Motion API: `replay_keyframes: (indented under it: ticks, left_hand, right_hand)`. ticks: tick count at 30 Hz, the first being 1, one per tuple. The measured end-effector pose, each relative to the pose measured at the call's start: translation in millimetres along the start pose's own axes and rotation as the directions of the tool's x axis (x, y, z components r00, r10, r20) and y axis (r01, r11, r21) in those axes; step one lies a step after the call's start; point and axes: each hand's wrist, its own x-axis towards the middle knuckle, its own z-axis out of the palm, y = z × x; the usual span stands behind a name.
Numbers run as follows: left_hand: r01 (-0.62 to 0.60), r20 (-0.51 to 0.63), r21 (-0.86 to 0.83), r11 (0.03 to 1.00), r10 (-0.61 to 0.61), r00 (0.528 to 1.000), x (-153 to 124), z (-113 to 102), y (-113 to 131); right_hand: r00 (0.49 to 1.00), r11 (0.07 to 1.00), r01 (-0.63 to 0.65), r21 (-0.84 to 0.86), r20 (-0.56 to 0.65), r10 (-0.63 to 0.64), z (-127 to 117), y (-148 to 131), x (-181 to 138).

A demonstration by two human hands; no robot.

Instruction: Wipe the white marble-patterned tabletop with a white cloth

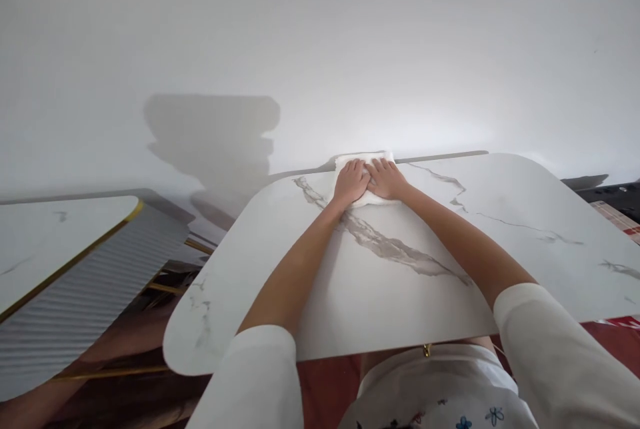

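Note:
A white cloth lies spread at the far edge of a white marble-patterned table, close to the wall. My left hand rests flat on the cloth's left half with its fingers stretched forward. Beside it, my right hand presses flat on the right half, fingers spread. The two hands meet near their thumbs. Both arms reach straight out across the tabletop. Much of the cloth is covered by the hands.
Another marble-patterned tabletop with gold trim and a ribbed grey side stands at the left. A pale wall rises right behind the table. At the far right is a black object beside checked fabric.

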Motion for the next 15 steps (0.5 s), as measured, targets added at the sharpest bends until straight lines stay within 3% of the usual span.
replay_keyframes:
  ticks: [8, 15]
  left_hand:
    - [0.025, -0.014, 0.078, 0.997, -0.024, 1.000, 13, 5, -3]
    - [0.084, -0.032, 0.082, 0.993, -0.082, 0.996, 21, 10, 37]
  right_hand:
    - [0.999, 1.000, 0.023, 0.009, -0.027, -0.023, 11, 9, 21]
    - [1.000, 1.000, 0.029, -0.011, 0.003, -0.028, 3, 43, 2]
